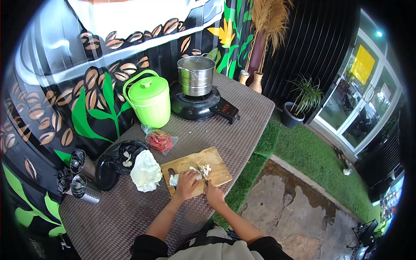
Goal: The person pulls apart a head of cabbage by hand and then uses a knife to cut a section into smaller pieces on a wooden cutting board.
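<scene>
The wicker-patterned worktop [108,221] carries everything close to the hands, and its ribbed surface should give a board some grip. The wooden cutting board [220,161] lies flat near the front edge; it looks rigid and fairly solid, best lifted by two opposite edges so that nothing slides off. Just beside it, to the left, a broad pale leaf [146,171], apparently cabbage, is spread on the worktop; it is probably light and floppy, with a stiffer rib that could snap, so the thick base is the place to take it. On the board, the left hand [188,183] rests over a pale bunch [174,180] of what looks like the same leaf, its fingers bent and close together, clamped on the layers and pressing them down. That bunch likely gives under pressure, crisp yet springy, and damp layers may slip over one another, so a hold from above with the fingertips tucked back suits it. The right hand [214,194], near the board's front edge, has its fingers wrapped around a knife [206,183]; much of the handle is hidden, but the tool seems slim and light, safe to grasp only by the handle. Smallest are the cut pieces [206,169] beyond the blade, loose, near weightless and easily scattered, better gathered from the sides than pinched singly
</scene>
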`<state>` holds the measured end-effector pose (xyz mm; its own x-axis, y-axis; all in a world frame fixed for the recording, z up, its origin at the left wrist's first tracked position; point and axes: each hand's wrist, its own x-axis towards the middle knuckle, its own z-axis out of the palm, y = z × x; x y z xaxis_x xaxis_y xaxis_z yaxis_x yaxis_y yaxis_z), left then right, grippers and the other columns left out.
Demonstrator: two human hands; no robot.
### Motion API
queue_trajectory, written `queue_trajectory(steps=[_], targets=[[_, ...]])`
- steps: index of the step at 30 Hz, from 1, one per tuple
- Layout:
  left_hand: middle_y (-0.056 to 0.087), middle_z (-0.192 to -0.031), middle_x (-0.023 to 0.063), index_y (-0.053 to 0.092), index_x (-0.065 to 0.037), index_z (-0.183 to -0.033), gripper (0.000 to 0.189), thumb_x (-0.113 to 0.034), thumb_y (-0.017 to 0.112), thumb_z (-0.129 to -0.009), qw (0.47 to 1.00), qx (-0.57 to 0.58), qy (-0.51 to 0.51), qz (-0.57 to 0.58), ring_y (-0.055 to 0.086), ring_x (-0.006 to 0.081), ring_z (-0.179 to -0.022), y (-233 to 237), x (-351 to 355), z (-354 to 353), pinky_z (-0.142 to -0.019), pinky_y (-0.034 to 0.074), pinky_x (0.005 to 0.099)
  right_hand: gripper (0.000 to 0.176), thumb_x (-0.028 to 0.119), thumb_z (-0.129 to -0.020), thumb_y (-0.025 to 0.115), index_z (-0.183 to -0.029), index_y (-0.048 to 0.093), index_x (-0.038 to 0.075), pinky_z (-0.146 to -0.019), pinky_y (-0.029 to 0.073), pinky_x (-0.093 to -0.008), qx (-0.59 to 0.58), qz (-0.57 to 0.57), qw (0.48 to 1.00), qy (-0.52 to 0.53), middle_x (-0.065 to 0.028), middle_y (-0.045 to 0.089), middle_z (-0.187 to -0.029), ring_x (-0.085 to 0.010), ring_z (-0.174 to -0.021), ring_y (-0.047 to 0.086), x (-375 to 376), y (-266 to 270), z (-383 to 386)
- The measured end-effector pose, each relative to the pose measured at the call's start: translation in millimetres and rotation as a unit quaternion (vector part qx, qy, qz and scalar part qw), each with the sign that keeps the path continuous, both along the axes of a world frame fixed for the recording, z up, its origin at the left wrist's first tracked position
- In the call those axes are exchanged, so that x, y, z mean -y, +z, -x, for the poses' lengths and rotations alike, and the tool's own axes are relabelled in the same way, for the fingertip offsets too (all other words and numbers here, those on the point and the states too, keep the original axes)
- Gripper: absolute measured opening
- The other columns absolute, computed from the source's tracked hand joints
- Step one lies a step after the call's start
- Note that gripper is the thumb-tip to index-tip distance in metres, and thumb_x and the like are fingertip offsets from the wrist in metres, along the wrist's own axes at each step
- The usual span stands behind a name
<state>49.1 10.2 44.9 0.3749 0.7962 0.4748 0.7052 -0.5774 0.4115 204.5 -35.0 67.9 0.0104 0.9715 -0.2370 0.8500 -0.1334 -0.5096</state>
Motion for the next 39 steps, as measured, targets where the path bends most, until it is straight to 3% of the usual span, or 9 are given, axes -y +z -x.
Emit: queue_trajectory(steps=[3, 4, 8, 14, 19, 26, 32, 39], targets=[[0.062, -0.110, 0.0057, 0.062, -0.007, -0.106, 0.029, -0.026, 0.063, -0.084, 1.000, 0.001, -0.004, -0.013, 0.052, 0.0228, -0.111, -2, 2, 0, -0.092, 0.036, 0.0404, 0.031, 0.030, -0.095, 0.042, -0.111, 0.041, 0.003, -0.070, 0.050, -0.0545, 0.003, -0.039, 0.999, 0.025, -0.0281, 0.063, -0.080, -0.0459, -0.079, 0.063, -17, 0, -5], [0.062, -0.110, 0.0057, 0.062, -0.006, -0.105, 0.028, -0.026, 0.063, -0.084, 1.000, 0.006, -0.006, -0.027, 0.052, 0.0230, -0.110, -1, 1, 0, -0.092, 0.036, 0.0403, 0.033, 0.032, -0.095, 0.043, -0.110, 0.044, 0.002, -0.070, 0.052, -0.0508, 0.031, -0.037, 0.998, 0.039, -0.0268, 0.065, -0.085, -0.0435, -0.081, 0.065, -21, 6, -7], [0.063, -0.110, 0.0055, 0.063, -0.006, -0.104, 0.028, -0.026, 0.063, -0.084, 1.000, 0.009, -0.005, -0.021, 0.053, 0.0232, -0.110, 0, 1, 0, -0.091, 0.037, 0.0402, 0.030, 0.030, -0.096, 0.043, -0.108, 0.041, 0.003, -0.070, 0.050, -0.0544, 0.007, -0.018, 0.998, 0.057, -0.0283, 0.064, -0.083, -0.0460, -0.080, 0.063, -9, 15, -12], [0.063, -0.110, 0.0057, 0.063, -0.006, -0.104, 0.029, -0.026, 0.064, -0.083, 1.000, 0.004, 0.002, -0.019, 0.053, 0.0231, -0.111, -2, 0, 0, -0.091, 0.037, 0.0400, 0.030, 0.029, -0.095, 0.043, -0.107, 0.041, 0.002, -0.070, 0.050, -0.0534, 0.002, 0.002, 1.000, -0.003, -0.0287, 0.063, -0.081, -0.0452, -0.080, 0.064, -2, -2, 2], [0.062, -0.111, 0.0067, 0.063, -0.006, -0.104, 0.028, -0.026, 0.063, -0.084, 1.000, 0.010, 0.001, -0.010, 0.051, 0.0241, -0.112, 3, 2, -1, -0.091, 0.037, 0.0402, 0.027, 0.029, -0.094, 0.044, -0.105, 0.042, 0.003, -0.064, 0.053, -0.0504, 0.043, -0.068, 0.995, 0.059, -0.0243, 0.065, -0.076, -0.0406, -0.073, 0.066, -17, 1, -6], [0.061, -0.111, 0.0078, 0.061, -0.005, -0.106, 0.031, -0.026, 0.062, -0.084, 1.000, 0.007, 0.007, -0.018, 0.052, 0.0247, -0.111, -1, 1, 0, -0.092, 0.037, 0.0409, 0.029, 0.030, -0.095, 0.043, -0.106, 0.041, 0.003, -0.067, 0.050, -0.0544, 0.016, -0.020, 1.000, -0.015, -0.0283, 0.063, -0.079, -0.0459, -0.077, 0.063, 8, -5, 13], [0.060, -0.109, 0.0103, 0.060, -0.004, -0.105, 0.030, -0.026, 0.062, -0.085, 1.000, 0.005, 0.011, 0.002, 0.052, 0.0264, -0.110, 6, 1, -1, -0.093, 0.038, 0.0400, 0.029, 0.028, -0.095, 0.043, -0.108, 0.043, 0.002, -0.066, 0.054, -0.0500, 0.044, -0.028, 0.997, 0.052, -0.0253, 0.065, -0.080, -0.0417, -0.078, 0.066, -8, 17, -7], [0.060, -0.107, 0.0129, 0.059, -0.002, -0.104, 0.031, -0.019, 0.067, -0.080, 0.998, 0.067, -0.007, -0.014, 0.053, 0.0304, -0.107, 1, 2, 0, -0.092, 0.042, 0.0421, 0.031, 0.031, -0.095, 0.043, -0.107, 0.041, 0.002, -0.068, 0.050, -0.0545, 0.030, -0.015, 0.999, 0.005, -0.0277, 0.063, -0.079, -0.0459, -0.078, 0.063, 10, -6, 5]])
